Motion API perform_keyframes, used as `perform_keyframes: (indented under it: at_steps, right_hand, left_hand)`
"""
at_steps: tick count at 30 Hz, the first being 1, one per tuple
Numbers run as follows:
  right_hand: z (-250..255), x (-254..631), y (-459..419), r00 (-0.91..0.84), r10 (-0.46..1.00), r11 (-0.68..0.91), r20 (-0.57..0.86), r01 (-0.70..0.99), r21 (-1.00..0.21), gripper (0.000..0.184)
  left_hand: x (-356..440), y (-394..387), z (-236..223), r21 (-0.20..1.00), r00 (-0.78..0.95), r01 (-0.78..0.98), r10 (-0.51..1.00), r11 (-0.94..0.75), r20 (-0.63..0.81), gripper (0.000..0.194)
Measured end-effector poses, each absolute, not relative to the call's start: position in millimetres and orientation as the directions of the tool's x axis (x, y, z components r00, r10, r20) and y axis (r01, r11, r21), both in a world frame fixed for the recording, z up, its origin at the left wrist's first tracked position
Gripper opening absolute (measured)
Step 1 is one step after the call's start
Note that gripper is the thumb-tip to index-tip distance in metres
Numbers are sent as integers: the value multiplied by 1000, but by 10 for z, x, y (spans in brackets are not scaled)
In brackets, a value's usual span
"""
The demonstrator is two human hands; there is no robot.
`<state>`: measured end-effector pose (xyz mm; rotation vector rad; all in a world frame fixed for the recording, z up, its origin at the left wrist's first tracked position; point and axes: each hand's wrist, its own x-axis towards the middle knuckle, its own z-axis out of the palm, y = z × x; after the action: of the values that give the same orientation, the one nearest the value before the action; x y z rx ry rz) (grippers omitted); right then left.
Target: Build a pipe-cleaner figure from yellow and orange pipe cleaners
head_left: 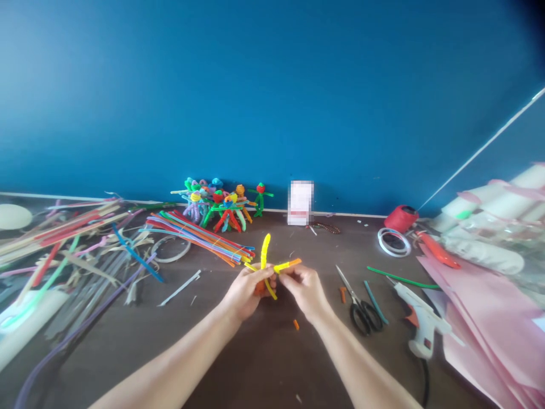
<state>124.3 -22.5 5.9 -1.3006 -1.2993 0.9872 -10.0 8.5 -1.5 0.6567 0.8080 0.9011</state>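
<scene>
In front of me, my left hand point(250, 291) is closed around a yellow pipe-cleaner figure point(265, 253), one limb of which points up and another down past the fingers. Something orange shows within that palm, mostly hidden. My right hand point(303, 285) pinches a yellow limb with an orange tip point(288, 265), just right of the left fingertips. On the table below the hands lies a small orange pipe-cleaner scrap point(296, 324). Black-handled scissors point(361, 309) rest to the right, with another orange piece point(343, 294) beside them.
A bundle of coloured pipe cleaners point(204, 236) lies left of centre, before several finished pipe-cleaner dolls point(230, 207). Loose strips point(85, 255) cover the left side. At right are a glue gun point(421, 321), pink sheets point(481, 318), a tape roll point(394, 243) and red thread point(401, 218).
</scene>
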Motion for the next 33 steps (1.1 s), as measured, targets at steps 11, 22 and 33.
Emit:
perform_keyframes:
  at_steps: [11,22,33]
  right_hand:
    - [129,1352,-212,-49,998,-54,-49,-105,-993,4]
    - [149,1526,-185,-225,947,-246,-228,-55,-968,17]
    - [127,1651,-178,-317,926,-193,-206,71,-979,20]
  left_hand:
    - [-182,161,-34,770,539,-277,756,575,-370,12]
    - [-150,87,19,930,545,-74,795,361,-266,15]
    - [-103,65,-2,975,429,188,883,117,-188,20]
